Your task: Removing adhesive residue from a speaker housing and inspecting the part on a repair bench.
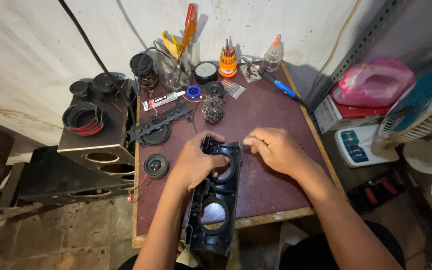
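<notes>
Left hand (198, 160) grips the black plastic speaker frame (215, 200) near its top, fingers curled over the edge, thumb in the upper round hole. Right hand (276, 149) hovers just right of the frame's top corner, fingers bent, pinching something too small to tell. A round speaker (155, 165) lies left of the left fingers.

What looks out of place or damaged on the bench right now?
The black speaker housing hangs past the table's front edge, steadied by the left hand. Its round openings sit empty, while a loose speaker driver lies beside it.
</notes>
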